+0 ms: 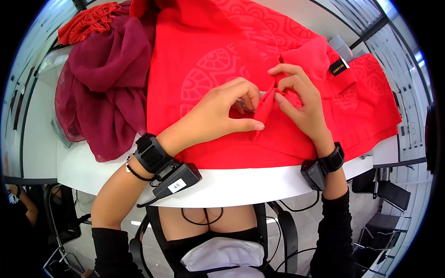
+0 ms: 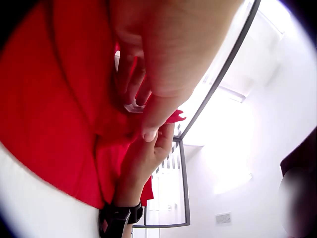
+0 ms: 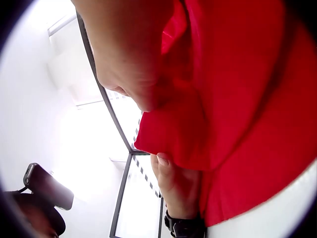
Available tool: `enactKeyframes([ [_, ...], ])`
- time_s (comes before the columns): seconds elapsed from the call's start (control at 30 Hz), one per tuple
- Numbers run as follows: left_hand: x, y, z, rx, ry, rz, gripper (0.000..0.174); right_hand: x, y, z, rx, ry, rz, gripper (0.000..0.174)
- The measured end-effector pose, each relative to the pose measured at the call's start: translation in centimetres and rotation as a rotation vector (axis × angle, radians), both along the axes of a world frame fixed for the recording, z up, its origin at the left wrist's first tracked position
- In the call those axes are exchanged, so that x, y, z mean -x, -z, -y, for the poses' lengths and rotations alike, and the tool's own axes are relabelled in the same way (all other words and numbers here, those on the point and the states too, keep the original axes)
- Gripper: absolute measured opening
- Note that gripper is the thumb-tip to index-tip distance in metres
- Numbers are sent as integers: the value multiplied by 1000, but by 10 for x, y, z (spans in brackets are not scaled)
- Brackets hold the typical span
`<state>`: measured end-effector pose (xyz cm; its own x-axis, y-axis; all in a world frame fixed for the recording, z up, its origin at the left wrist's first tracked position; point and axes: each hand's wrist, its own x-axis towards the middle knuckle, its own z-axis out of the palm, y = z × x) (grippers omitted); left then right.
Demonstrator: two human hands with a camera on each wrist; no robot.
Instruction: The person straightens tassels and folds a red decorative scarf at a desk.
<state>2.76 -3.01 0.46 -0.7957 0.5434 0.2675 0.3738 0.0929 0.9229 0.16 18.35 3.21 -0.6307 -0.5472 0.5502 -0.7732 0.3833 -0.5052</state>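
Note:
A large red cloth (image 1: pixel 208 41) with a tone-on-tone circular pattern spreads over the white table, a black label (image 1: pixel 339 67) on its right part. My right hand (image 1: pixel 303 104) pinches a raised fold (image 1: pixel 265 109) of it between thumb and fingers. Just left of that fold, my left hand (image 1: pixel 222 109) has its fingers curled round a small pale, shiny thing (image 2: pixel 133 107), mostly hidden by the fingers; I cannot tell its kind. The left thumb reaches out along the fold's near side. In the right wrist view, the lifted red fold (image 3: pixel 173 131) hangs between both hands.
A dark red, thin scarf (image 1: pixel 109 60) lies heaped at the left, with a bright red fringed cloth (image 1: pixel 88 23) behind it. The white table (image 1: pixel 241 187) has its front edge close to my lap. Black chairs (image 1: pixel 394 197) stand on the floor at the right.

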Motion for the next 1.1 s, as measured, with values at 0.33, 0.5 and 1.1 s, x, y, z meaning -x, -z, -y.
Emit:
enactKeyframes([
  [0.33,-1,-6,0,16,-33,-122,47,4,5,-4,-111,73,-87,13],
  [0.5,-3,-6,-2,-50,-59,-57,50,2,4,0,-83,54,-46,11],
  [1.1,0,-2,0,-71,25,110,29,-2,0,2,-186,-72,27,22],
])
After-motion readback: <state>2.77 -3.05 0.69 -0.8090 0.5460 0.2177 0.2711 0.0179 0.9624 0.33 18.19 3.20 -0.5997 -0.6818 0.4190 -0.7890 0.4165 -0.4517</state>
